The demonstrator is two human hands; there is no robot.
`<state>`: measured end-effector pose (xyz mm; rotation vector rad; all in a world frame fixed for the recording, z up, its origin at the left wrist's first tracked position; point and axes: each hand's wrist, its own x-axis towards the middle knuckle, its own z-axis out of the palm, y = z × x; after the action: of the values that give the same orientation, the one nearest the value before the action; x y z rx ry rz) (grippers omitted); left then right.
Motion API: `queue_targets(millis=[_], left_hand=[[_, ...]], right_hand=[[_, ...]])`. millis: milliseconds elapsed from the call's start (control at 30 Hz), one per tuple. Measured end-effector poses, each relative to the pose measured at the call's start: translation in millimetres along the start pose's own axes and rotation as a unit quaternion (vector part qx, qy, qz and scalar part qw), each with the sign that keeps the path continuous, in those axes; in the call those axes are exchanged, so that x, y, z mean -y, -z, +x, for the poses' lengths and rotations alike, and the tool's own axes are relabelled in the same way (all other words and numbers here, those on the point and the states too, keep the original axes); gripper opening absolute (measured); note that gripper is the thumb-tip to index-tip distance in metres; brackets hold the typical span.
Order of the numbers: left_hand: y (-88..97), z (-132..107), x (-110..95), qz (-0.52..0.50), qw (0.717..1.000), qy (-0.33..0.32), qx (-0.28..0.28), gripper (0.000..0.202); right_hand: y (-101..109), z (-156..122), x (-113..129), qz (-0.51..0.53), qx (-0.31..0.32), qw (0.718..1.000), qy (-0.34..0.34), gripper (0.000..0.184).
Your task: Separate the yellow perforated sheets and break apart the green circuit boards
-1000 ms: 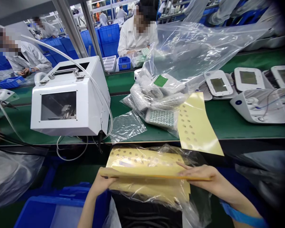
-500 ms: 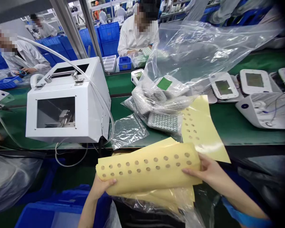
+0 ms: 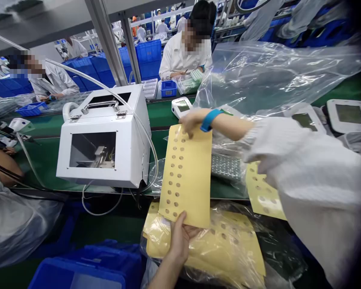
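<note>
A yellow sheet [image 3: 195, 176] with two rows of round spots stands nearly upright in front of me. My left hand [image 3: 180, 237] grips its bottom edge, thumb on the near face. At the top edge, my right hand [image 3: 192, 120] pinches the sheet, the fingers partly hidden by the bent wrist. Below lies a clear plastic bag [image 3: 228, 277] with more yellow sheets [image 3: 240, 228] in it. Another spotted yellow sheet [image 3: 266, 194] lies on the bench to the right, partly behind my sleeve.
On the bench's left is a white windowed machine [image 3: 102, 176] with a hose. Behind my right arm lie a large clear bag [image 3: 258, 84] and white devices with screens [image 3: 349, 114]. A blue bin [image 3: 87, 265] stands low left. A co-worker [image 3: 186, 52] sits opposite.
The yellow sheet has turned from lying sideways to upright. My right hand has moved from its right end up to the top, and my left hand has shifted right, at the bottom.
</note>
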<state>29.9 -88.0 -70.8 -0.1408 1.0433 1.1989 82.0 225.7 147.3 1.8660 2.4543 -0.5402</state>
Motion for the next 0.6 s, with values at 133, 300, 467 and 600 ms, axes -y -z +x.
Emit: queue_targets(millis=[133,300,467,600], left_hand=[[-1.5,-5,-4,0.023,0.999,0.019,-0.01,0.054],[-19.3,-6,-25,-0.003,0.997,-0.066,-0.039,0.057],[-33.0,4,-61,-0.034,0.998,0.019,-0.042,0.029],[-25.1,9,-75,-0.066,0.996,0.054,-0.009,0.023]], right_hand=[[-21,27,44,-0.12,0.065,0.99,-0.022,0.022],[-36,28,78,-0.191,0.025,0.979,0.064,0.022],[-54,20,74,-0.224,-0.017,0.966,0.127,0.042],[-55,-20,42,-0.23,-0.033,0.96,0.157,0.035]])
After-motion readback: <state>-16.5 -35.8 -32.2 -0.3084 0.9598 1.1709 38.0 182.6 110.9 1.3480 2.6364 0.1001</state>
